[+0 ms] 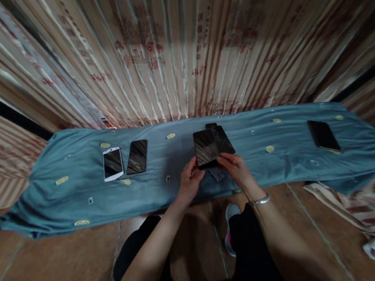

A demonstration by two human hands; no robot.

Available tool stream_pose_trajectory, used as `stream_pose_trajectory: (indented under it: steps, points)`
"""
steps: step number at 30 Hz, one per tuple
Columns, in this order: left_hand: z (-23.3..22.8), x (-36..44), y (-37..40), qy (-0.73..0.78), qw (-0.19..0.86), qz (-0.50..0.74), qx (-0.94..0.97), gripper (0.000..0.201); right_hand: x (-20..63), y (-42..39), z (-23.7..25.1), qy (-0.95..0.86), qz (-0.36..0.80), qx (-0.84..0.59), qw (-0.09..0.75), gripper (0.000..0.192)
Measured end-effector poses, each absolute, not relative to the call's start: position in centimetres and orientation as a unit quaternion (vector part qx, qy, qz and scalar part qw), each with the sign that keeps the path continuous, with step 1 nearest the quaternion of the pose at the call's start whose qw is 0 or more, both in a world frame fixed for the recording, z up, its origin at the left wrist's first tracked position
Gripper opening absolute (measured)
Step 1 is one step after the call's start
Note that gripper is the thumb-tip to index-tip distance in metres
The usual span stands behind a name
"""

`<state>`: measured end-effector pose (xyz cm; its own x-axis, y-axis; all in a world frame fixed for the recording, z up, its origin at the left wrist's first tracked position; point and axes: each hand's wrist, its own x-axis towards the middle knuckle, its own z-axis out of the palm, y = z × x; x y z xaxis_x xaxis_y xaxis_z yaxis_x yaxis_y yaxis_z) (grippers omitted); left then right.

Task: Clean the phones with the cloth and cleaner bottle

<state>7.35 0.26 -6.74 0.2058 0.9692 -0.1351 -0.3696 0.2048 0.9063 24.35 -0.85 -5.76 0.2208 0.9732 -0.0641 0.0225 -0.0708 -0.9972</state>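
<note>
A wide dark phone (pixel 206 146) with a glossy, striped reflection on its screen is between my two hands. My left hand (pixel 191 177) grips its lower left corner, the thumb along the bottom edge. At its lower right corner, my right hand (pixel 236 166) pinches it between thumb and fingers. Just behind and to the right, a black phone (pixel 224 140) lies at a slant on the blue cloth (pixel 165 156), partly covered by the held one. Another dark edge (pixel 210 125) shows above it; whether it is a separate device I cannot tell.
To the left lie a white-framed phone (pixel 112 164) and a black phone (pixel 137 157). Another black phone (pixel 323 135) lies far right. A patterned curtain (pixel 163 48) hangs behind the cloth-covered surface. Below are the tiled floor (pixel 192 239) and a shoe (pixel 231 225).
</note>
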Motion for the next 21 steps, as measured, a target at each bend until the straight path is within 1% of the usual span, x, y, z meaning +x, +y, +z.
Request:
stream_pose_trajectory:
  steps: [4, 11, 14, 17, 21]
  points:
    - [-6.5, 10.2, 1.5, 0.378, 0.668, 0.509, 0.389, 0.048, 26.2, -0.1, -6.2, -0.423, 0.418, -0.592, 0.544, 0.045]
    - [-6.9, 13.3, 3.2, 0.369, 0.659, 0.505, 0.417, 0.047, 28.9, 1.9, -7.4, -0.446, 0.282, -0.659, 0.536, 0.050]
    - [-7.0, 14.2, 4.0, 0.387, 0.646, 0.500, 0.427, 0.045, 29.5, 2.5, -7.5, -0.462, 0.244, -0.679, 0.516, 0.049]
    - [-6.9, 15.1, 4.7, 0.419, 0.620, 0.501, 0.434, 0.040, 30.0, 2.6, -7.1, -0.484, 0.191, -0.700, 0.489, 0.041]
    - [-6.9, 16.0, 5.3, 0.443, 0.626, 0.480, 0.426, 0.039, 30.4, 2.4, -6.2, -0.491, 0.131, -0.760, 0.405, 0.033]
